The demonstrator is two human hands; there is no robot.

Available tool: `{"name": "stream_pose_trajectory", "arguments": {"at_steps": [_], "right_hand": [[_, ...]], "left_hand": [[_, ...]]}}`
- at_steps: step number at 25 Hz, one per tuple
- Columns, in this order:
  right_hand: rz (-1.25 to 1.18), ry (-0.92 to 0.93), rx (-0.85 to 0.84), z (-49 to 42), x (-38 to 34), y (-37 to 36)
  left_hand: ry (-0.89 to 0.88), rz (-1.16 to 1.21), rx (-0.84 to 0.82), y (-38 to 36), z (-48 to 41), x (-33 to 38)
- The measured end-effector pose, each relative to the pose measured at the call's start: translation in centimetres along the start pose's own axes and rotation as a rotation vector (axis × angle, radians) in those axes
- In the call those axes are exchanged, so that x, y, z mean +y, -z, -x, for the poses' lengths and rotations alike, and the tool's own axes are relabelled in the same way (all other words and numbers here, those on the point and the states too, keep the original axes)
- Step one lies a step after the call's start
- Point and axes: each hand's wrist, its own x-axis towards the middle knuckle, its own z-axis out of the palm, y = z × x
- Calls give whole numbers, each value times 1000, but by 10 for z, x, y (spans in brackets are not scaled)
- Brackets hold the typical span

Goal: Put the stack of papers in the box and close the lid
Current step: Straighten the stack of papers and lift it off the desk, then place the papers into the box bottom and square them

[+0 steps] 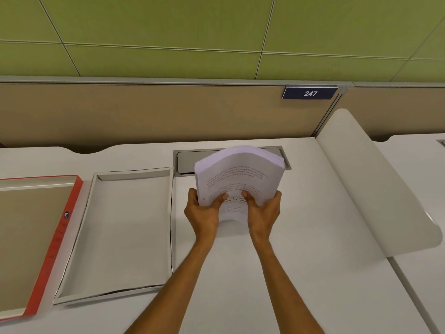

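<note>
Both hands grip the stack of papers by its near end, the left hand on its left side and the right hand on its right, thumbs pressed on the printed top sheet, so the stack rises from the hands, bowed and tilted toward the worktop's back edge. The open box lies empty on the worktop just left of the hands, with its red-edged lid lying inside-up beside it at the left edge.
</note>
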Motion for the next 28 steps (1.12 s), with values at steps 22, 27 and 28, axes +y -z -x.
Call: {"name": "stream_pose_trajectory", "arguments": {"at_steps": [22,27,28], "right_hand": [[59,-6,-227,-1,35,33],[54,-40,-194,-1,25,24],[52,-42,-178,0,24,21]], "left_hand": [[-83,-46,-173,24,-3,-28],[-59,-53,-201,20,-3,-26],[-55,-52,-194,18,-1,-26]]}}
